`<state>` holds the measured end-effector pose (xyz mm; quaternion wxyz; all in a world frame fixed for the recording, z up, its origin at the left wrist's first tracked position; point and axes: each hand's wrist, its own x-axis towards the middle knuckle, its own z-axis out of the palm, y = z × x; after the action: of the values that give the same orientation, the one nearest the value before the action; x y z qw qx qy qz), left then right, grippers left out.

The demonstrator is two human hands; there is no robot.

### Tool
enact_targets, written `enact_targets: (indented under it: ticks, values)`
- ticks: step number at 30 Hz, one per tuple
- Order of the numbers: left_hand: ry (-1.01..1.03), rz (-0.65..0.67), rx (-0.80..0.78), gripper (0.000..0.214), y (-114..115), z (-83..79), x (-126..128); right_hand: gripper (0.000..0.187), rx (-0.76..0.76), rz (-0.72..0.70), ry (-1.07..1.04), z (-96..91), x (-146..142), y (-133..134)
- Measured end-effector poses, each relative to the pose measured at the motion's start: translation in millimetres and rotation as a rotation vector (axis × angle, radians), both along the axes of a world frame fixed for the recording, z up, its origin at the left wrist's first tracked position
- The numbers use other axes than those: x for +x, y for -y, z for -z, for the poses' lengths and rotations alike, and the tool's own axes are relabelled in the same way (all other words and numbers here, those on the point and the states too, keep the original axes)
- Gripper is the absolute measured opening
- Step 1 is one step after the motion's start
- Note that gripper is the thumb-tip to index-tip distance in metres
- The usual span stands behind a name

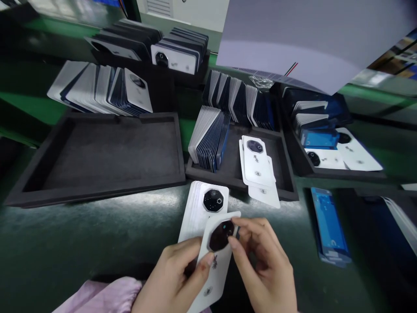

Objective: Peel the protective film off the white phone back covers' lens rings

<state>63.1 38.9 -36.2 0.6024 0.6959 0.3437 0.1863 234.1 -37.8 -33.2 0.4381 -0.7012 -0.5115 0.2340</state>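
A white phone back cover (213,271) with a black octagonal camera area is tilted up in front of me. My left hand (176,271) grips its left edge, thumb on the face and fingers behind. My right hand (263,261) pinches at its upper right corner, index fingertip on the top edge and thumb by the camera area; whether a small piece is between these fingers is hidden. Just behind it, a stack of similar white covers (195,202) lies on the dark green table (107,234), partly hidden by the held cover and my left hand.
A black tray (114,148) is at left. The middle tray (234,171) bears rows of covers (210,137) and loose white covers (259,163). Another tray (345,171) stands at right, near blue-filmed pieces (330,221). A large pale panel (293,34) overhangs the back.
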Motion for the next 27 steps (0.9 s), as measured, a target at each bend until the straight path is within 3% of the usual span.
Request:
enact_targets:
  ticks: [5,11,14,20,27]
  values:
    - [-0.033,0.087,-0.009,0.029,4.3,0.3,-0.5,0.013,-0.010,0.043,-0.111,-3.7,5.9,-1.5]
    - [-0.015,0.093,-0.042,0.026,5.0,0.1,0.0,0.013,-0.028,-0.011,-0.142,-3.8,7.7,-0.3]
    - [-0.010,0.076,-0.036,0.026,3.7,-1.0,0.0,0.014,-0.003,-0.056,-0.089,-2.5,6.3,-0.1]
    - [-0.012,0.102,-0.022,0.027,4.0,0.3,-1.0,0.028,0.118,-0.011,0.131,-4.3,3.4,-2.1]
    - [-0.069,0.141,0.051,0.025,4.5,1.0,-1.0,0.015,0.006,-0.018,0.012,-4.0,9.9,0.9]
